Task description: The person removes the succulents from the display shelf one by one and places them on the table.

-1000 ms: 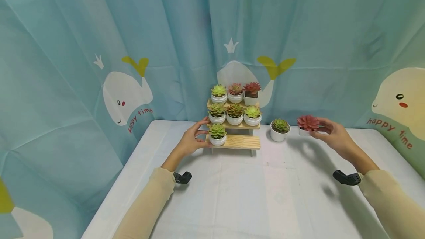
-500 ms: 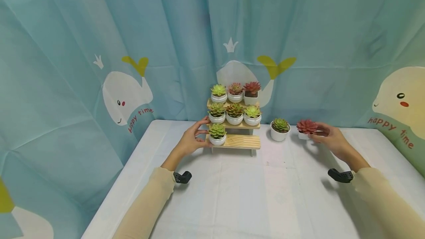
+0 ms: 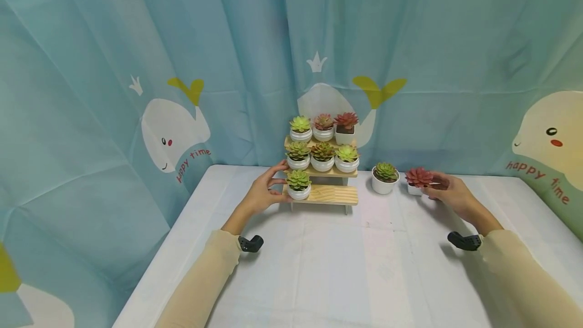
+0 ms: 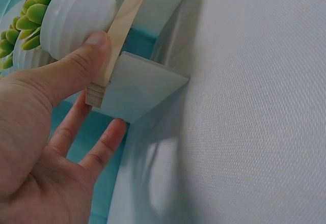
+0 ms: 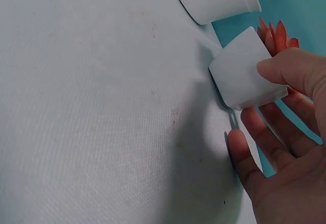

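In the head view, my left hand stays at the left end of the wooden tiered plant stand. Its fingers are spread and fairly straight. In the left wrist view the thumb touches the shelf edge beside a white pot; the index finger is mostly hidden. My right hand pinches a red potted succulent between thumb and fingers, at the table's back right. Its square white pot appears tilted in the right wrist view, at or close to the tabletop. A green potted succulent stands just left of it.
Several potted succulents fill the upper two shelves, including a dark red one at the top right. One green succulent sits at the left of the lowest shelf. A blue whale-print curtain hangs behind the white table.
My right hand has come down and slightly left with the red succulent, bringing it nearer the table and the green one. The left hand and stand stay where they were.
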A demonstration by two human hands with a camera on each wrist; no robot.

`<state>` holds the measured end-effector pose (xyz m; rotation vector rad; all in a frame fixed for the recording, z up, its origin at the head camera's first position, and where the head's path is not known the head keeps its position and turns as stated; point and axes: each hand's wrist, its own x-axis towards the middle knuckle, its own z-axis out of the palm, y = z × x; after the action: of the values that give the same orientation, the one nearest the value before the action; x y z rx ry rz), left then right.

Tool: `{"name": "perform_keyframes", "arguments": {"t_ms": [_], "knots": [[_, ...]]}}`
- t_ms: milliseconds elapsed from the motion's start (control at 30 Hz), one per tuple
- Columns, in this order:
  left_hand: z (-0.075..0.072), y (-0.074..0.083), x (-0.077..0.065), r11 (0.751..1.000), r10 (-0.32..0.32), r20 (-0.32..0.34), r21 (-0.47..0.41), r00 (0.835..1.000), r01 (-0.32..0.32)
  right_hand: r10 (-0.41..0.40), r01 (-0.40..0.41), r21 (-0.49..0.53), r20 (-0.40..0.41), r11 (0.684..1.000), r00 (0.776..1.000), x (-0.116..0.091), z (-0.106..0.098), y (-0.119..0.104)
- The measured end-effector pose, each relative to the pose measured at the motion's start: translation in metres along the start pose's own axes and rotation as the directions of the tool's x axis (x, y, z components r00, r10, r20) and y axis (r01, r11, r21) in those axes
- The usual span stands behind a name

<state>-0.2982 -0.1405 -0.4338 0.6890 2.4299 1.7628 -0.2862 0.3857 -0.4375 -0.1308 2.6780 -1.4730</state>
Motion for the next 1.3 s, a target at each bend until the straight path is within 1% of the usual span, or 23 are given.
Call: {"name": "perform_keyframes", "arguments": {"t_ms": [133,333,433,700,867,1100,1300], "knots": [[0.000,0.001,0.000,1.000,0.002,0.000,0.009,1.000,-0.002,0.004,-0.004,0.006,0.015,1.000,1.000,0.001,0.000,-0.001],[-0.001,0.003,0.001,1.000,0.004,0.001,0.009,1.000,-0.004,0.034,-0.033,-0.033,0.041,0.999,0.999,0.003,-0.001,-0.002],[-0.001,0.002,0.001,1.000,0.005,-0.001,0.008,1.000,-0.005,0.046,-0.044,-0.029,0.043,0.999,0.998,0.003,0.000,-0.002],[-0.001,-0.001,0.000,1.000,0.000,0.001,0.005,1.000,0.000,0.033,-0.032,-0.013,0.049,0.999,0.998,0.002,0.002,-0.001],[-0.001,-0.002,0.000,1.000,-0.004,0.002,0.010,1.000,0.004,0.037,-0.035,-0.034,0.048,0.999,0.998,0.001,0.001,-0.001],[0.000,-0.003,0.000,1.000,0.002,0.007,0.006,1.000,-0.002,0.029,-0.021,-0.114,0.072,0.993,0.997,-0.003,-0.007,-0.001],[0.000,-0.002,0.000,1.000,0.003,0.006,0.005,1.000,-0.003,0.006,0.007,-0.119,0.112,0.993,0.994,-0.009,-0.020,-0.006]]}}
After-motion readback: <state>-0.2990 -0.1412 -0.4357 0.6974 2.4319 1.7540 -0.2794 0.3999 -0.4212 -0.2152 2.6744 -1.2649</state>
